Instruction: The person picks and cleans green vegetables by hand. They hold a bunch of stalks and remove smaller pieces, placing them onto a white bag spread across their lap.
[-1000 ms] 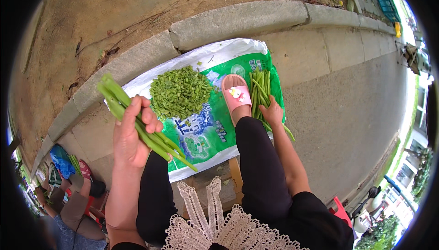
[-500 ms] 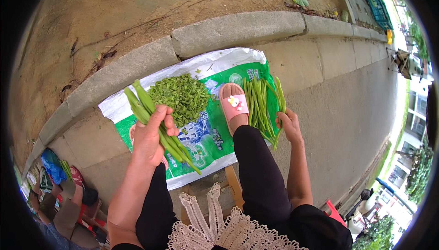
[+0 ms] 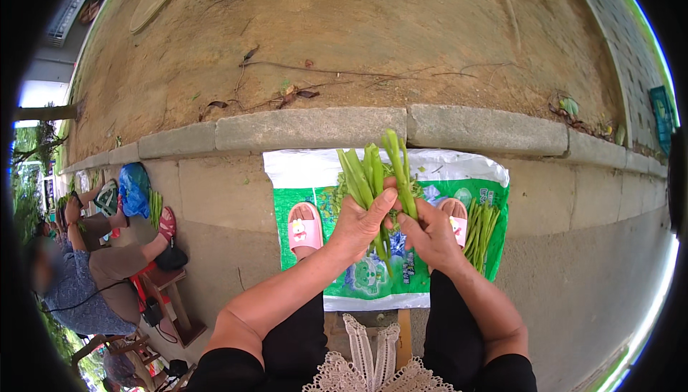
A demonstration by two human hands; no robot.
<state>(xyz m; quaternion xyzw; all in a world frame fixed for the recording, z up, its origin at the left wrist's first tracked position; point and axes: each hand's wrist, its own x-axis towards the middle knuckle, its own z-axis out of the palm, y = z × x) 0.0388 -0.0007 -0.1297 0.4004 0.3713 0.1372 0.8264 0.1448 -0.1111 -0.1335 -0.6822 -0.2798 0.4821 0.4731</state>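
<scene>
My left hand (image 3: 362, 226) is closed round a bunch of long green vegetable stalks (image 3: 356, 177), whose ends point away from me. Touching it on the right, my right hand (image 3: 431, 234) pinches a few more stalks (image 3: 399, 170) beside that bunch. Both hands are above a green and white plastic sheet (image 3: 287, 206). Beneath them, mostly hidden, lies a pile of chopped green pieces (image 3: 331, 200). More whole stalks (image 3: 483, 233) rest on the sheet's right side.
My feet, in pink slippers (image 3: 305, 231), stand on the sheet. A stone kerb (image 3: 308, 128) and bare earth lie beyond it. At left, another person (image 3: 97, 284) sits near a blue plastic bag (image 3: 133, 188) and a wooden stool (image 3: 175, 306). A green crate (image 3: 661, 120) stands far right.
My right hand has come from the whole stalks on the right to meet my left hand, bringing stalks with it. The view has swung left, showing more of the seated person.
</scene>
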